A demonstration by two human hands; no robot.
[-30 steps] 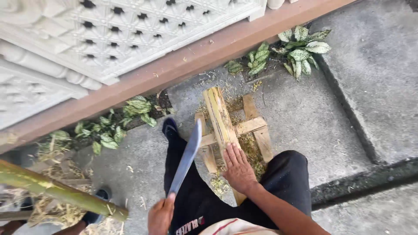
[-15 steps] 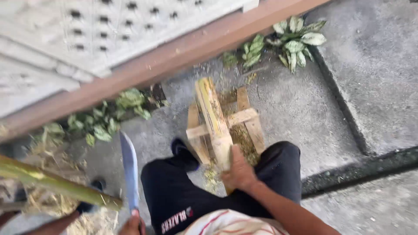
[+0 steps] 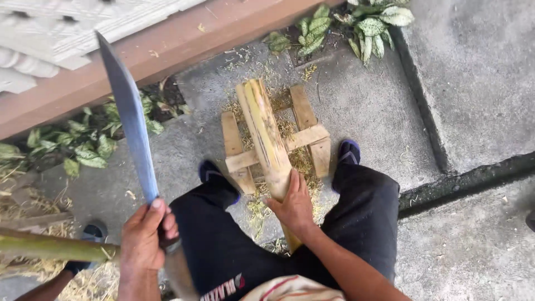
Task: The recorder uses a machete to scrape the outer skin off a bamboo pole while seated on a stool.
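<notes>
Grey concrete paving (image 3: 479, 83) fills most of the frame, rough and speckled, with a dark groove running from the top centre down to the right edge. Along the upper left runs a reddish-brown ledge (image 3: 184, 39) under a white moulded wall (image 3: 50, 28). Spotted green leafy plants (image 3: 95, 142) grow at the foot of the ledge on the left, and more sit at the top right.

No container shows; the nearest thing to one is a low wooden frame (image 3: 304, 136) of pale crossed slats at frame centre, lying flat on the concrete with dry fibrous shavings scattered in and around it.

Across that frame lies a split cane stalk (image 3: 266, 131), yellow-green with streaky fibres on its cut face. Its long axis runs from upper centre down toward the person, slightly tilted, the far end pointing to the ledge.

Black trousers cover both knees at either side of the frame, feet in dark shoes.

At the left, a long machete (image 3: 131, 114) stands raised, its dull grey blade pointing up toward the upper left corner. The left hand (image 3: 146, 237) is clenched tight round its handle. The right hand (image 3: 292, 206) wraps over the near end of the stalk, fingers curled, pressing it down.

A green stalk (image 3: 53, 248) lies at the lower left over dry straw.
</notes>
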